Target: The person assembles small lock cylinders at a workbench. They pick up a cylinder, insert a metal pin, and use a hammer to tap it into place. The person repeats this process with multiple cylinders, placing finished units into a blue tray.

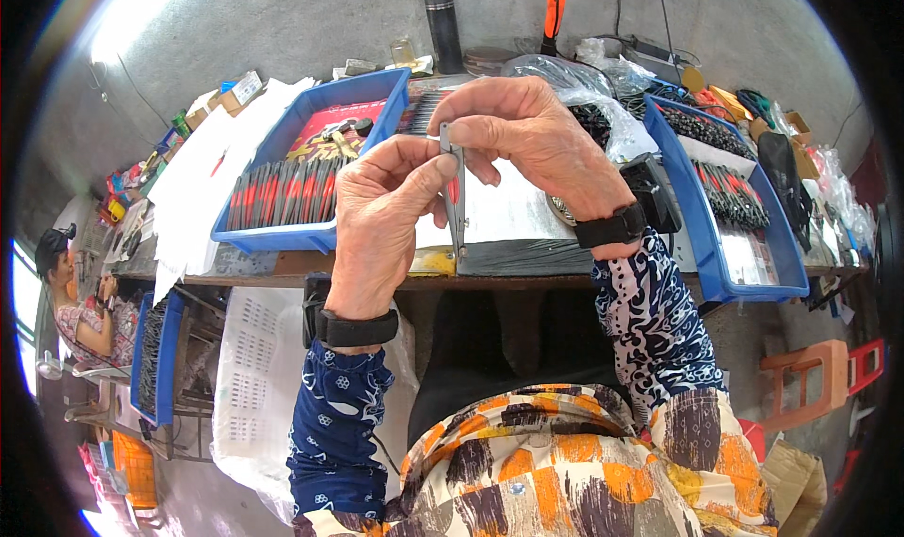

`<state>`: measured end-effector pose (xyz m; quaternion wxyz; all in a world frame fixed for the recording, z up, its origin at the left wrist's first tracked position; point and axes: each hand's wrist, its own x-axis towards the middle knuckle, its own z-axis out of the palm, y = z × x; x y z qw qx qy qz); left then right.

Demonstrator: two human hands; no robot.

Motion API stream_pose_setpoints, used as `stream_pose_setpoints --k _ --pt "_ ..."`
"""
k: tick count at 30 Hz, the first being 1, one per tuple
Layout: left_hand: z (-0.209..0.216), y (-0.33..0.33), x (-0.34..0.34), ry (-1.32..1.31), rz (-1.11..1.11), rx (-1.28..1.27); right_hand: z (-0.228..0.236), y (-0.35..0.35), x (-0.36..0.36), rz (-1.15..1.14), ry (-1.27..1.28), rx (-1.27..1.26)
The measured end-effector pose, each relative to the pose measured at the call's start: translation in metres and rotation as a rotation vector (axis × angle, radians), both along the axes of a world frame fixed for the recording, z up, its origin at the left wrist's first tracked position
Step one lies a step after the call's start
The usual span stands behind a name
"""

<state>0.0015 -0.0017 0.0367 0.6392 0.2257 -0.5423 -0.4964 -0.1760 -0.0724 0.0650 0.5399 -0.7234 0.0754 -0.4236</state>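
Note:
Both of my hands meet over the table's front edge, around a slim grey metal part with a red stripe, held upright. My left hand pinches it along its upper half between thumb and fingers. The thumb and fingers of my right hand are closed at its top end. Something small and pale shows between the fingertips there, too small to name. To the left, a blue tray holds a row of similar dark parts with red stripes. White paper lies under my hands.
Another blue tray at the right holds more striped parts and dark pieces. A black flask and an orange-handled tool stand at the back. A white plastic crate is below the table. Another person sits at far left.

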Motion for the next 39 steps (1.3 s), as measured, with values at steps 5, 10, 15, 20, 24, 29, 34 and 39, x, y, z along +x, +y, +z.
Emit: stream_pose_setpoints --k 5,10,15,20,24,29,34,39 --pt "-0.001 -0.002 -0.001 0.004 0.034 -0.026 -0.002 0.003 0.002 -0.059 0.028 -0.021" --pt "-0.003 -0.005 0.000 -0.025 0.073 -0.012 -0.004 0.015 0.000 -0.129 0.079 -0.007" --pt "-0.009 -0.006 0.000 -0.053 0.136 0.024 -0.019 0.036 0.002 -0.254 0.179 -0.079" --pt "-0.024 0.002 -0.007 -0.124 0.251 0.074 -0.040 0.052 0.014 -0.481 0.231 -0.064" --pt "-0.034 0.006 0.006 -0.044 0.333 0.086 -0.057 0.040 -0.005 -0.539 0.456 -0.134" --pt "-0.045 0.019 0.028 -0.073 0.397 0.130 -0.102 0.002 -0.024 -0.570 0.614 -0.825" --pt "-0.054 0.032 0.055 -0.081 0.380 0.189 -0.122 -0.020 -0.037 -0.414 0.636 -1.012" --pt "-0.059 0.040 0.076 -0.032 0.348 0.259 -0.093 -0.023 -0.024 -0.545 0.945 -0.845"
